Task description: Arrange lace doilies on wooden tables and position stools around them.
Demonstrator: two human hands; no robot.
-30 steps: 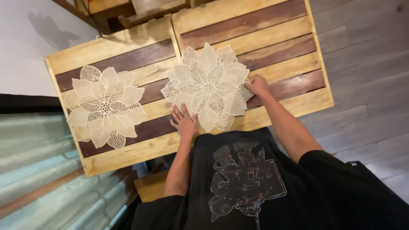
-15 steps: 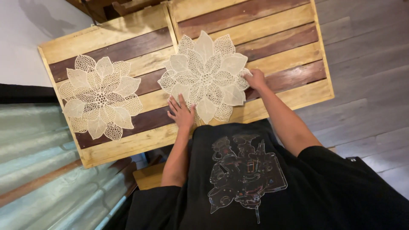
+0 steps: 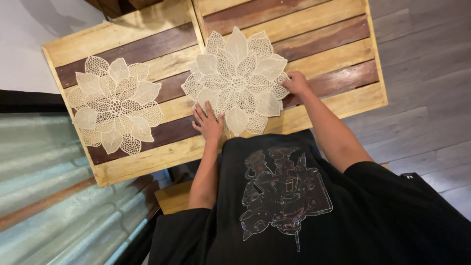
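While both hands lay on one mat, the scene ran left to right like this:

Far left: a ribbed, pale green corrugated sheet (image 3: pixel 54 196) filled the lower left corner, with a dark band above it and a pale wall at the top; it came close to the table's left edge.

Table: a slatted wooden table (image 3: pixel 147 159) of alternating pale and dark boards, its near edge running up toward the right and its right corner ending over grey floorboards (image 3: pixel 422 78).

Left mat: a cream, lace-cut flower-shaped placemat (image 3: pixel 115 105) lay flat on the left half, untouched, its petals stopping short of the table's left and near edges.

Gap: a strip of bare boards separated the two mats; they did not touch.

Left hand: the left hand (image 3: pixel 208 122) lay flat, palm down, fingers spread, pressing the lower left petals of the second mat, gripping nothing.

Right mat: the second flower placemat (image 3: pixel 238 78) lay flat on the table's middle, its lowest petal tip reaching near the table's near edge.

Right hand: the right hand (image 3: pixel 296 83) rested on the mat's right rim, fingers curled onto the outer petals; whether it pinched the edge or only pressed it could not be told.

Open room: bare boards stretched from the right hand to the table's right edge.

Near side: the person's black printed shirt (image 3: pixel 284 196) met the table's near edge.
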